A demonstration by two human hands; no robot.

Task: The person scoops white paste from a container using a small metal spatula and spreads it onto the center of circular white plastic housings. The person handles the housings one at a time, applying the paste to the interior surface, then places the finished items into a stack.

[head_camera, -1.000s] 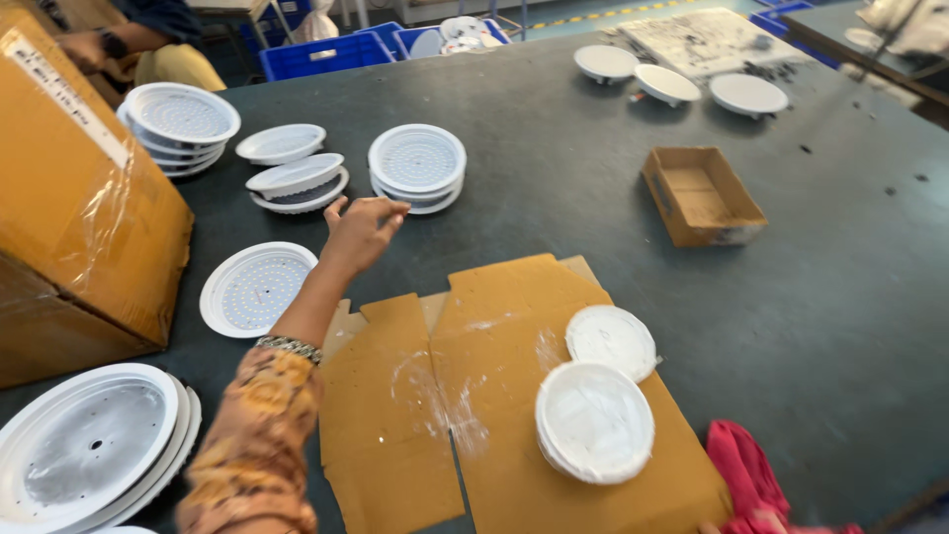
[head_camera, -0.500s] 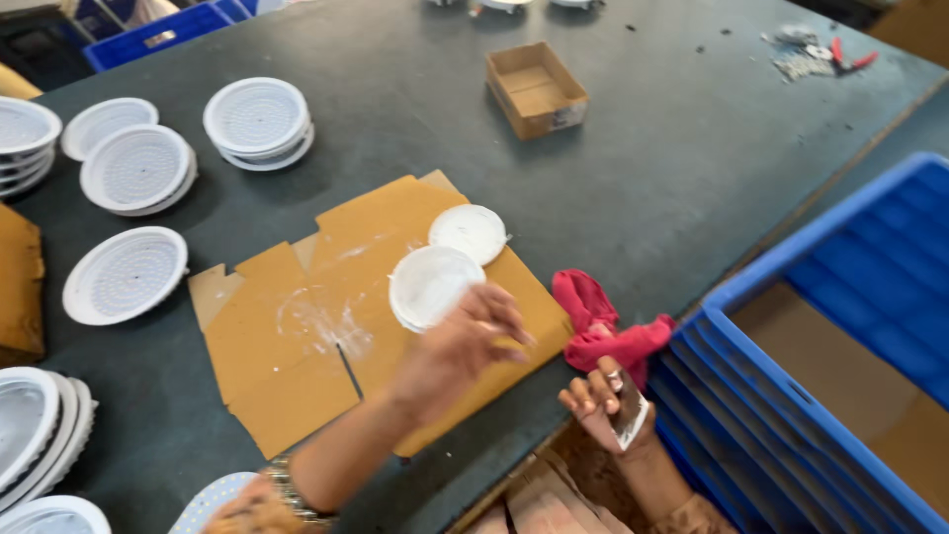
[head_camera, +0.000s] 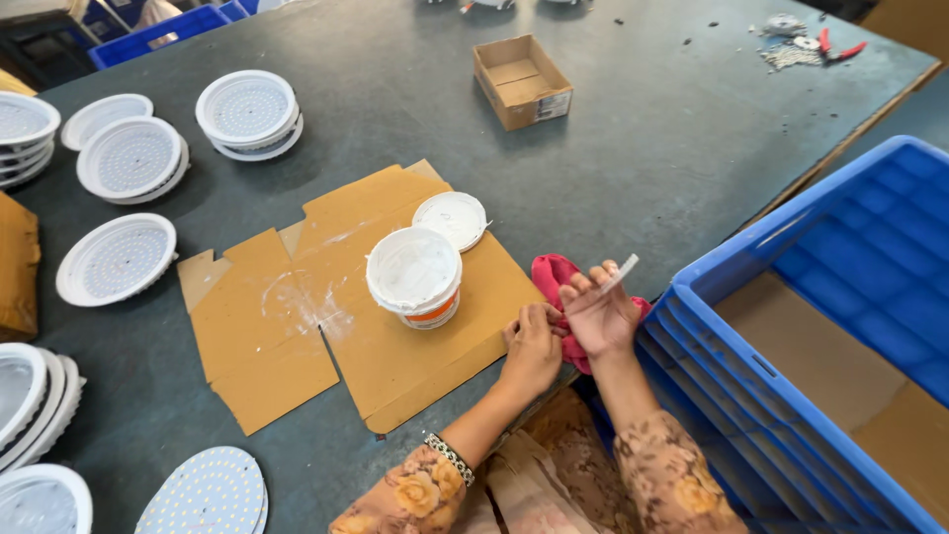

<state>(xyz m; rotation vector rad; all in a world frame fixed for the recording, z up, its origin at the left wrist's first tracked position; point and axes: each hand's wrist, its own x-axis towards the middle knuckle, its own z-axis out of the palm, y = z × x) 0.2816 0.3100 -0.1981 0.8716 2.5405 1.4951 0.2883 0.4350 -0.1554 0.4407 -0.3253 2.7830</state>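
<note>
My right hand (head_camera: 598,314) holds a small flat white strip (head_camera: 620,275) up between its fingertips, over a red cloth (head_camera: 554,280) at the table's near edge. My left hand (head_camera: 531,346) is beside it, fingers closed and touching the red cloth and the right hand. Just left of both hands stands a white tub (head_camera: 414,276) of white paste on a flattened brown cardboard sheet (head_camera: 336,316). The tub's white lid (head_camera: 451,220) lies behind it on the cardboard.
White round lamp housings are stacked at the left (head_camera: 247,112) (head_camera: 129,158) (head_camera: 116,259) (head_camera: 30,405). A round LED board (head_camera: 208,492) lies near the front. A small open cardboard box (head_camera: 520,79) sits further back. A blue plastic crate (head_camera: 830,326) stands at my right.
My left hand has come back from the lamp housings at the left to the red cloth. My right hand has picked up the white strip. The view has swung right.
</note>
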